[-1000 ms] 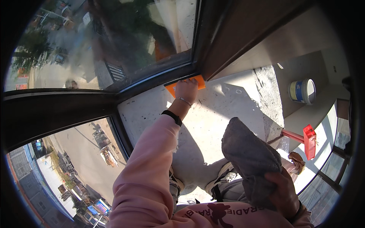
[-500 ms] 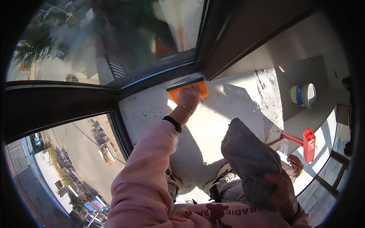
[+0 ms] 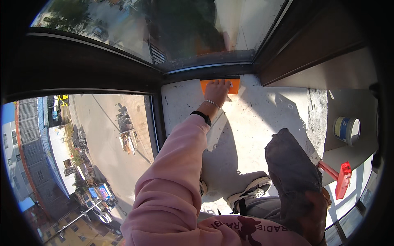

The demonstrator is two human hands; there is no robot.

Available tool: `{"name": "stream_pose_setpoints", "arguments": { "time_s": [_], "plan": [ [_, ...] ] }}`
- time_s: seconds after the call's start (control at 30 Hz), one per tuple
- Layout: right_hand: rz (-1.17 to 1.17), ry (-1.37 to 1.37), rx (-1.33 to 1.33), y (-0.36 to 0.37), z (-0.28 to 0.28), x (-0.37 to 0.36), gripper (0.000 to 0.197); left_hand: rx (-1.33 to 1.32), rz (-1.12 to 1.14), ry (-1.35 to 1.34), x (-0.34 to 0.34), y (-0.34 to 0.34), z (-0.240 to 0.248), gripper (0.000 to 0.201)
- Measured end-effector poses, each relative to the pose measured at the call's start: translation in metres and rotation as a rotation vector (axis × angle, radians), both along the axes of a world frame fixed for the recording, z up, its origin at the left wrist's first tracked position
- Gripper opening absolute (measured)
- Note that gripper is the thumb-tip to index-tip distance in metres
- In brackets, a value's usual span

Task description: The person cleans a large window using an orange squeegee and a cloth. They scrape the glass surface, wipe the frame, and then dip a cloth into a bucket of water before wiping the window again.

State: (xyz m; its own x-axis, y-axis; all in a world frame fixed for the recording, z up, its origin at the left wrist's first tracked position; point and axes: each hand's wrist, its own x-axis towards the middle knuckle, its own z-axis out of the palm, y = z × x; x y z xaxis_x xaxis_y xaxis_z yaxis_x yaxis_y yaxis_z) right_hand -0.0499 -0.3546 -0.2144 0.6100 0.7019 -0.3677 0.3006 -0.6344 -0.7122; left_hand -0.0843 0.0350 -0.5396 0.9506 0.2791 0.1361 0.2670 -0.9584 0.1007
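My left hand (image 3: 217, 92) reaches forward over a white sill (image 3: 262, 110) and is closed on an orange squeegee (image 3: 235, 86). The squeegee's dark blade edge lies along the foot of the dark window frame (image 3: 197, 74). Lower right, my right hand (image 3: 315, 211) grips a bunched grey cloth (image 3: 292, 162), which hangs in front of my leg. Part of the right hand's fingers is hidden by the cloth.
Glass panes (image 3: 180, 28) rise in front and at my left, with a street (image 3: 98, 123) far below. To the right are a white bucket with a blue band (image 3: 347, 130) and a red T-shaped tool (image 3: 343, 180). My shoe (image 3: 251, 192) is on the pale surface.
The view has swung, so the scene sits farther right. The squeegee has turned from a slant to nearly level along the window's foot. Both hands keep their hold.
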Motion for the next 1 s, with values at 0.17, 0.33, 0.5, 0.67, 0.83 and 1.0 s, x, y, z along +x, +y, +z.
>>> {"name": "stream_pose_setpoints", "arguments": {
  "time_s": [0.17,0.33,0.5,0.67,0.83,1.0],
  "plan": [
    [0.179,-0.271,0.137,0.003,-0.01,0.005,0.057,-0.075,-0.036,0.216,-0.075,-0.016,0.02,0.032],
    [0.122,-0.149,0.025,0.003,-0.011,0.007,0.056,-0.024,0.095,0.121,-0.151,0.029,0.013,0.036],
    [0.114,-0.066,0.001,0.011,-0.011,0.007,0.055,-0.154,0.213,0.096,-0.166,0.043,0.007,0.041],
    [0.145,-0.039,-0.036,0.022,-0.006,0.009,0.051,-0.159,0.234,0.167,-0.175,0.041,0.022,0.046],
    [0.01,0.138,-0.036,0.033,-0.014,0.007,0.048,-0.25,0.126,0.286,-0.167,0.05,0.032,0.048],
    [-0.034,0.143,-0.1,0.042,-0.012,0.01,0.038,-0.329,0.248,0.152,-0.16,0.06,0.031,0.042]
  ]
}}
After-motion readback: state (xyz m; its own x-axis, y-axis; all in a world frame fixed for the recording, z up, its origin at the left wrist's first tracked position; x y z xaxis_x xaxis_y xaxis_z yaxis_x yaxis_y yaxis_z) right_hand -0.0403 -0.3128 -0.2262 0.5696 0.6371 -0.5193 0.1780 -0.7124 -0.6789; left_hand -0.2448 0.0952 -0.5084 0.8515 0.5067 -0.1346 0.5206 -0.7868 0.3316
